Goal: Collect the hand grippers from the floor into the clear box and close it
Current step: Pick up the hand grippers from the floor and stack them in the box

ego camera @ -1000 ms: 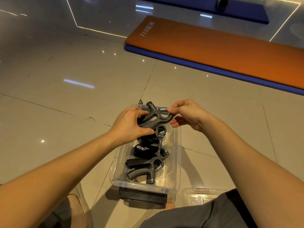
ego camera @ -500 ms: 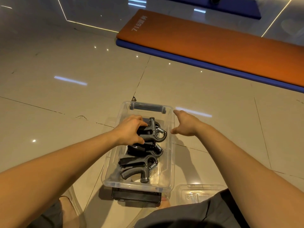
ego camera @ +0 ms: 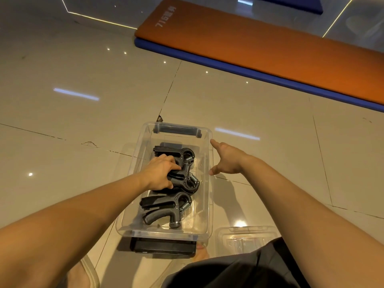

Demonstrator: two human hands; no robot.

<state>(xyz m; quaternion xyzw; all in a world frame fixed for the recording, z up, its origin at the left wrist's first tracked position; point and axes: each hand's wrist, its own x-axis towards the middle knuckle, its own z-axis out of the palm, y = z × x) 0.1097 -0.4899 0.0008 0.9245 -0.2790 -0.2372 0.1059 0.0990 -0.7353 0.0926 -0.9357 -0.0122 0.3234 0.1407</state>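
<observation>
A clear box (ego camera: pixel 208 183) with dark latch handles stands open on the tiled floor in front of me. Several black hand grippers lie inside it: one at the far end (ego camera: pixel 176 152), one in the middle (ego camera: pixel 187 181), one nearest me (ego camera: pixel 166 206). My left hand (ego camera: pixel 160 173) reaches into the box and its fingers curl over the middle gripper's handle. Outside the box's right wall, my right hand (ego camera: pixel 226 161) hovers with fingers spread, holding nothing. The clear lid (ego camera: pixel 245 238) lies on the floor at the box's near right corner, partly hidden by my knee.
An orange mat (ego camera: pixel 259 50) on a blue mat (ego camera: pixel 228 67) lies across the far right of the floor. Bare glossy tiles spread to the left and beyond the box. My dark shorts and a foot fill the bottom edge.
Both hands lowered a gripper into the box. The right hand let go and moved out past the right wall; the left hand pushed the gripper down among the others.
</observation>
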